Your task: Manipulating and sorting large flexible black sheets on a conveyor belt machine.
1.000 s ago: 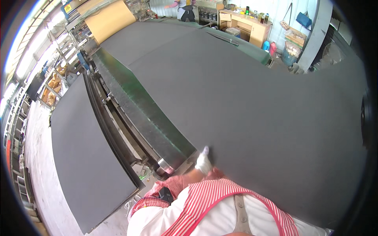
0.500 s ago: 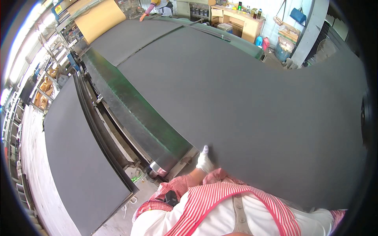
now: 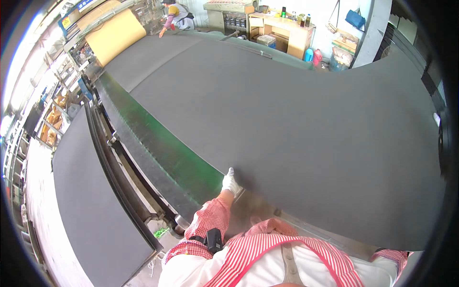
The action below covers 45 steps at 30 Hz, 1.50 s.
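My left hand [image 3: 230,184], in a white glove, is closed on the near left corner of a large dark grey sheet [image 3: 296,129]. Its thumb lies on top; the fingers are hidden beneath. The sheet spreads across the view, bowed along its near edge, with its far edge meeting another grey sheet [image 3: 153,50] at a thin seam. Left of my hand runs a green-black belt [image 3: 177,158]. Only the checked sleeve [image 3: 389,257] of my right arm shows, at the lower right; that hand is out of sight. A small white patch appears at the sheet's right edge, too little to identify.
Another grey sheet [image 3: 100,191] lies to the left, beside a dark metal rail [image 3: 112,170]. At the far end a person [image 3: 177,18] reaches toward the sheets, near a tan roll [image 3: 117,36]. A wooden desk [image 3: 299,40] and a post [image 3: 368,38] stand at the back.
The near sheet has shifted, and the dark gap between it and the far sheet has closed to a thin seam. My left hand has moved left and slightly forward with the corner.
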Motion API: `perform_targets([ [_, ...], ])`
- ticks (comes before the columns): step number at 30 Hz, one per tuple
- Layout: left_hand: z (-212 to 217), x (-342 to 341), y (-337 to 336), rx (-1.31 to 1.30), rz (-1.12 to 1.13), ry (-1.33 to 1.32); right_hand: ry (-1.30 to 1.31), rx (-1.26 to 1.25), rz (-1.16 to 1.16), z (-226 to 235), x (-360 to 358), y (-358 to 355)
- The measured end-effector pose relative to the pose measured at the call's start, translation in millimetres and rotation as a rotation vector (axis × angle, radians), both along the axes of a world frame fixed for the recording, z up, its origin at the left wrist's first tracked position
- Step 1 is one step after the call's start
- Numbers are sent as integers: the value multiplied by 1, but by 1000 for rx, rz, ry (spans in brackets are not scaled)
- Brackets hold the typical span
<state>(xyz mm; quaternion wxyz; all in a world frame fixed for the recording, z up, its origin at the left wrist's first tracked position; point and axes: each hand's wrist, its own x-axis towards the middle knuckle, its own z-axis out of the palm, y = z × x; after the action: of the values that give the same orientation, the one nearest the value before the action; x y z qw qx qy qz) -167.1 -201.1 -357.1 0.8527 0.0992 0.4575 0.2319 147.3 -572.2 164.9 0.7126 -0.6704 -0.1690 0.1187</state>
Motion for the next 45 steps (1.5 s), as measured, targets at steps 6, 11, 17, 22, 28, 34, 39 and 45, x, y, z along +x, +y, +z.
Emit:
perform_targets([
  [6,28,-5,21,284,80,491,31,-9,14,-33,28,7],
  [11,36,-8,13,706,38,852,40,-11,4,-50,27,11],
  [17,88,-21,-54,361,-12,303,111,-22,-12,-91,34,11],
  [22,41,-74,-70,223,-68,138,191,-38,-11,-129,31,20],
  [28,4,-138,-100,-70,-312,87,260,-53,-29,-159,30,25],
  [34,17,-165,-126,-38,-252,228,310,-75,-84,-174,35,36],
  [39,45,-176,-118,-88,-157,376,129,-116,128,-243,103,15],
  [45,12,-207,-115,-4,-63,407,513,29,170,-278,127,25],
])
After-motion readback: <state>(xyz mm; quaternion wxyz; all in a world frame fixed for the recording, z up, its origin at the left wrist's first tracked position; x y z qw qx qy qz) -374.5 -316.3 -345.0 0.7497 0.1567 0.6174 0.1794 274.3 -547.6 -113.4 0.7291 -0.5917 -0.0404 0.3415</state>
